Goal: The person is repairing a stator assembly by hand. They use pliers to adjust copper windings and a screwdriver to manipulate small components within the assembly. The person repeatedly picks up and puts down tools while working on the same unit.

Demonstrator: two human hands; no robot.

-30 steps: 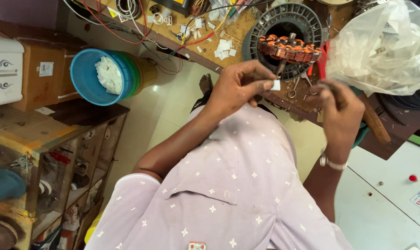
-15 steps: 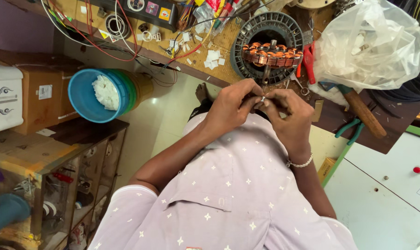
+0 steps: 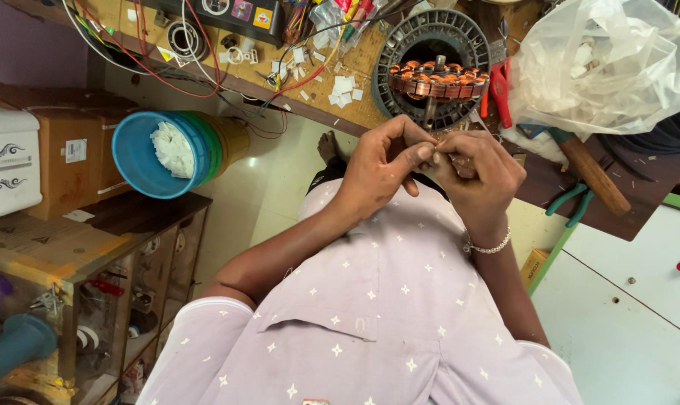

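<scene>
Both my left hand (image 3: 381, 169) and right hand (image 3: 475, 169) are closed, pinching a thin wire end (image 3: 439, 144) just below the copper-wound stator (image 3: 437, 79); I judge it needs careful twisting next.

The person wears a light purple shirt (image 3: 370, 330) with short sleeves. Little white stars, each with four points, are spread all over the cloth. The shirt has a collar, and a flap like a pocket top sits on the chest. The arms are bare from the sleeves down. On the wrist of the right hand (image 3: 475, 169) there is a thin silver chain bracelet (image 3: 488, 246) made of small shiny links. The left hand (image 3: 381, 169) has nothing on its wrist. No rings can be seen on the fingers. One bare foot (image 3: 329, 146) shows past the shirt.
</scene>
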